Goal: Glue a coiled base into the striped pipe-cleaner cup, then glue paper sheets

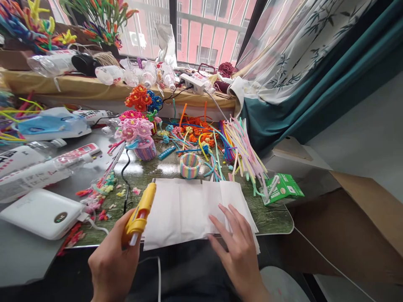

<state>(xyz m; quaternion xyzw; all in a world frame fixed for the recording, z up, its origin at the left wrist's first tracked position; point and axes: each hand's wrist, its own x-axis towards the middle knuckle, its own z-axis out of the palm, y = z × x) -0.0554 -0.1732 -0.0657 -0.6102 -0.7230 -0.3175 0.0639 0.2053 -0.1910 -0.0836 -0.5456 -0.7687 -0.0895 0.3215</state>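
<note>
My left hand (115, 260) is wrapped round a yellow hot glue gun (140, 216), its nozzle pointing up and away from me and a glue stick end showing at the back. White tissue sheets (192, 209) lie flat at the table's front edge. Over their right part my right hand (236, 243) is spread, fingertips at or just above the paper, holding nothing. Just beyond the sheets stands a small round striped pot (190, 165) in pastel colours. Farther left, a purple striped pot (145, 149) bears pink pipe cleaner flowers (134, 128).
A white power bank (42, 214) with a cable lies at the left, near several plastic bottles (47, 174). Pastel pipe cleaners (242, 142) and a green carton (283, 188) are at the right. A black cord (126, 180) crosses the table. An open cardboard box (340, 218) stands beyond the right edge.
</note>
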